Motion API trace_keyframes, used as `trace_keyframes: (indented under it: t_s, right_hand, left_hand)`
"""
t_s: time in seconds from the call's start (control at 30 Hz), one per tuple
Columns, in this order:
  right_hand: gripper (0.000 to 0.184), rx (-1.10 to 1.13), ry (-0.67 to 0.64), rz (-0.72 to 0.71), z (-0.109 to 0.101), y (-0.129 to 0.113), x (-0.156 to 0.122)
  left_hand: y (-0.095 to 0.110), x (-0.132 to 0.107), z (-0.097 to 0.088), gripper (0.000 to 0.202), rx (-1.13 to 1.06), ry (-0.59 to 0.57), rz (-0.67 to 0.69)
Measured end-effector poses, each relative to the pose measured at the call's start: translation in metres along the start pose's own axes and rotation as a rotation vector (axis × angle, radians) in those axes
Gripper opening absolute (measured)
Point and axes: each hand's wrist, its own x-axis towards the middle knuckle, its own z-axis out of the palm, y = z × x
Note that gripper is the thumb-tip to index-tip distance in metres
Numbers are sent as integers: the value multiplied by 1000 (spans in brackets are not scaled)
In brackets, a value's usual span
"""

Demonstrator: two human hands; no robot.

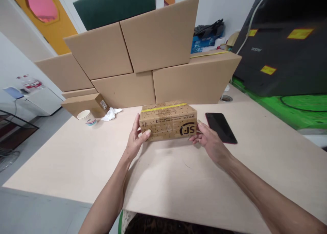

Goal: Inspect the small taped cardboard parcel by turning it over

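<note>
A small brown cardboard box with a yellow tape strip and black "SF" print sits on the pale wooden table, slightly tilted. My left hand grips its left end, thumb on the front face. My right hand holds its right end with fingers curled against the side. Both hands have the box between them.
A black phone lies just right of the box. Large cardboard boxes are stacked along the back. A paper cup, a crumpled white tissue and a small flat box sit at left. A black printer stands at right.
</note>
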Motion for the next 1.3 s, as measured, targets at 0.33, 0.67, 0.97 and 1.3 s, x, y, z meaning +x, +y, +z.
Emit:
trace_keyframes:
  t_s: [0.33,0.67,0.97,1.3]
  right_hand:
    - [46,-115,168,-409,-3,-5,-10]
    - [37,-127,188,-376,-4,-3,-6]
    - [65,-195,-40,-85,-1,9,5]
    - [54,-53,71,-378,-2,-2,-8]
  left_hand:
    - [4,2,-10,87,-24,71,205]
    - [4,0,-10,82,143,87,107]
    - [-4,6,2,73,57,-62,-145]
    - [7,3,-3,60,115,134,178]
